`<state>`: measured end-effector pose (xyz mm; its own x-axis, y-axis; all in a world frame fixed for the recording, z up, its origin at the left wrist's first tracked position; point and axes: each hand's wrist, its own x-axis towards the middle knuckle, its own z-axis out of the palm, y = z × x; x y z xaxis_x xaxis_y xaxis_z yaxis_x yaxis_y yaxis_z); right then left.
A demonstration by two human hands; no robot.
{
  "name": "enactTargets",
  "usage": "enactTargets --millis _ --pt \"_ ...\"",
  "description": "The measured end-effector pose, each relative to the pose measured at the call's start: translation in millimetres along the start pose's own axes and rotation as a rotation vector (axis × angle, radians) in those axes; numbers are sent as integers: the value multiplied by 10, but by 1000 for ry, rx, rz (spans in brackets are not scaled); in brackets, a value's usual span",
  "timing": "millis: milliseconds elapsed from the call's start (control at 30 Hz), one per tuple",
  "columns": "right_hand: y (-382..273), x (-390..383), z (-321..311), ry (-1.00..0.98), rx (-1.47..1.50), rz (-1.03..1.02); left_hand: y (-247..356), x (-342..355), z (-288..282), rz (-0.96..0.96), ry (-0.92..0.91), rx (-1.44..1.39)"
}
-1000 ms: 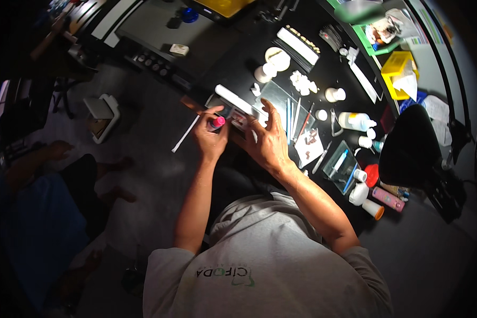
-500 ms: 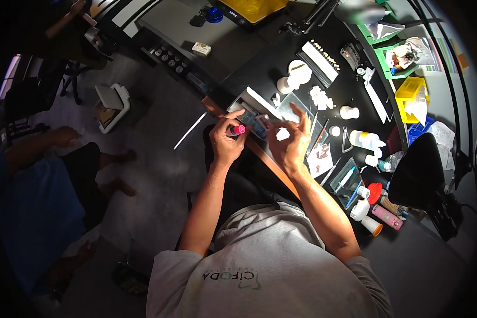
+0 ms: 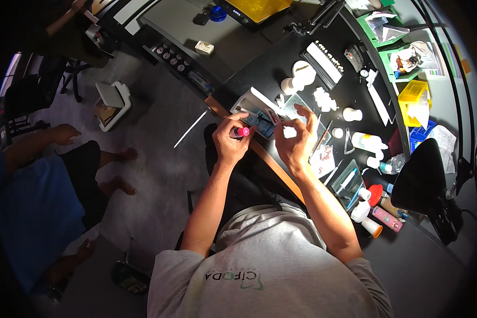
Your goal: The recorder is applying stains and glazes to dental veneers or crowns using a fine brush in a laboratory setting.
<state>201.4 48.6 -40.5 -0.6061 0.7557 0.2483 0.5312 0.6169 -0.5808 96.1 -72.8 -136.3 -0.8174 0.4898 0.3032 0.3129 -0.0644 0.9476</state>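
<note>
My left hand (image 3: pixel 230 142) is closed around a small dark bottle-like container with a pinkish-red end (image 3: pixel 241 132). To its right, my right hand (image 3: pixel 298 147) has its thumb and index finger brought together and the other fingers raised. Whatever lies between those fingertips, if anything, is too small to name. A bright white piece (image 3: pixel 289 132) shows by the right thumb; I cannot tell whether it is held or lies behind. Just beyond both hands is an open whitish box (image 3: pixel 242 103) with bluish contents, on the desk's edge. A glass slab (image 3: pixel 297 104) lies past the right fingers.
A thin brush (image 3: pixel 324 135), white jars (image 3: pixel 352 114) and a white bottle (image 3: pixel 367 141) stand to the right. Farther back is a rack of small tooth-shaped tabs (image 3: pixel 323 61). A black lamp (image 3: pixel 421 175) overhangs the right side. Another person (image 3: pixel 37 191) is at the left.
My right hand has shifted slightly right, and its fingers have curled a little. The box beyond my hands shows more of its inside. My left hand keeps its hold; the view has shifted slightly.
</note>
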Motion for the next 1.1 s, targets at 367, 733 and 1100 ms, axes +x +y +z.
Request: enactTargets --millis 367,733,1100 --pt "0 144 -4 -88 -16 -45 17 69 15 22 14 32" --pt "-252 368 382 -434 -480 -299 32 92 1 28 15 31" --pt "-115 676 225 -621 -307 79 61 108 -13 -38 7 31"
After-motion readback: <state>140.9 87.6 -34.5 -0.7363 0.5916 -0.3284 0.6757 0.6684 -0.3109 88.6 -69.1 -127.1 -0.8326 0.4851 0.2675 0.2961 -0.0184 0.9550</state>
